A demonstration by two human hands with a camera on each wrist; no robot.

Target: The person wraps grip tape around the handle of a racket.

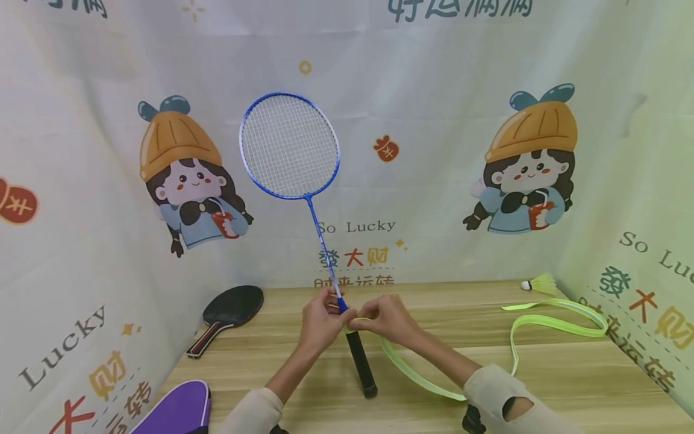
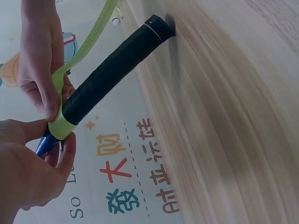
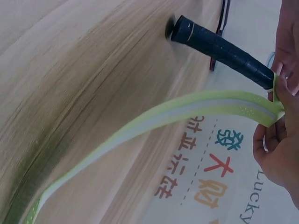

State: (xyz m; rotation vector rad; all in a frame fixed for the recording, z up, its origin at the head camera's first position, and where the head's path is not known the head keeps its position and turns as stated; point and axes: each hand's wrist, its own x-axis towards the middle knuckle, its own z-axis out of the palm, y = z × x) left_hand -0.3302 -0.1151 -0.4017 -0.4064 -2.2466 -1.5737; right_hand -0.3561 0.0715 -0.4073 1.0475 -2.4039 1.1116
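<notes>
A blue and white badminton racket (image 1: 290, 144) stands tilted, head up, its black-wrapped handle (image 1: 360, 364) pointing down to the wooden table. My left hand (image 1: 322, 319) holds it at the blue cone just above the handle, thumb and fingers around it. A yellow-green grip tape (image 2: 60, 128) circles the handle's upper end in the left wrist view. My right hand (image 1: 393, 319) pinches this tape close to the handle, beside the left thumb. From the right fingers the tape's long tail (image 3: 187, 105) hangs in a curve, its pale middle strip showing in the right wrist view.
The loose tape end (image 1: 564, 325) curls across the table's right side. Behind it lies a shuttlecock (image 1: 540, 283). A black table tennis bat (image 1: 233, 307) is at the left, with a purple case (image 1: 176, 413) nearer. Printed cloth walls (image 1: 434, 181) enclose the table (image 1: 293, 374).
</notes>
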